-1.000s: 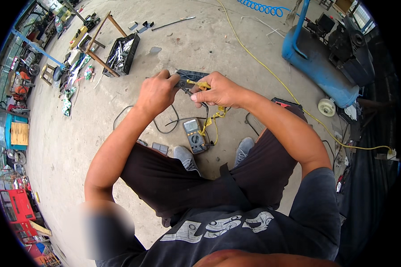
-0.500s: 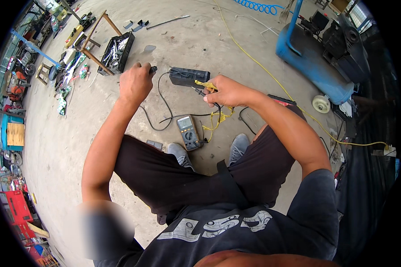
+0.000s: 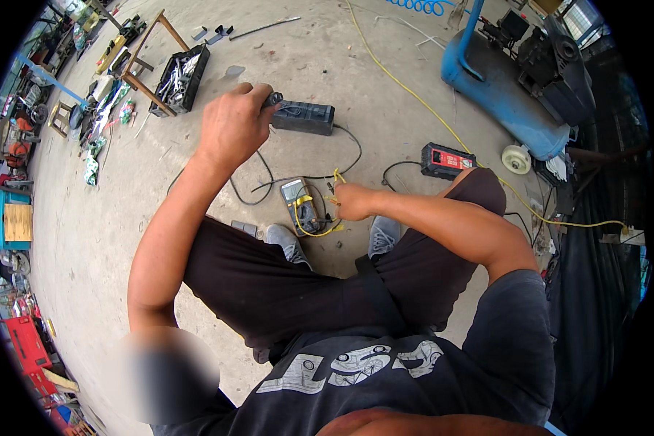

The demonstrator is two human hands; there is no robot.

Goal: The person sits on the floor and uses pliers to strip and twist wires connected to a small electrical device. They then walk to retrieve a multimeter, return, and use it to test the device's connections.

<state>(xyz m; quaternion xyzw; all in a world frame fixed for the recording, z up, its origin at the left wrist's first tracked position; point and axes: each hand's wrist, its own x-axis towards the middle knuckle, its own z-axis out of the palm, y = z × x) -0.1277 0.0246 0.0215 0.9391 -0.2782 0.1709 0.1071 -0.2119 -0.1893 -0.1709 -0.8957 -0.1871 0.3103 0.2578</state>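
Observation:
My left hand [image 3: 236, 122] is closed around a small black connector [image 3: 272, 100], held beside the end of a black power brick [image 3: 309, 118] lying on the floor. Lower and to the right, my right hand [image 3: 354, 202] pinches yellow-wrapped test leads [image 3: 337, 176]; the probe tips are hard to make out. A multimeter [image 3: 301, 206] with a grey display and orange edge lies between my shoes, and part of the yellow lead loops across its face. A black cable [image 3: 267, 168] curves over the floor between my hands and the meter.
A red and black box-shaped device [image 3: 447, 160] sits beside my right knee with a cord from it. Farther right stands a blue air compressor tank [image 3: 501, 94]. A black crate of tools [image 3: 183, 81] is at upper left. A yellow cord [image 3: 414, 94] crosses the floor.
My right hand has moved down from the power brick to beside the multimeter, bringing the yellow leads across it. My left hand has shifted right, closer to the power brick.

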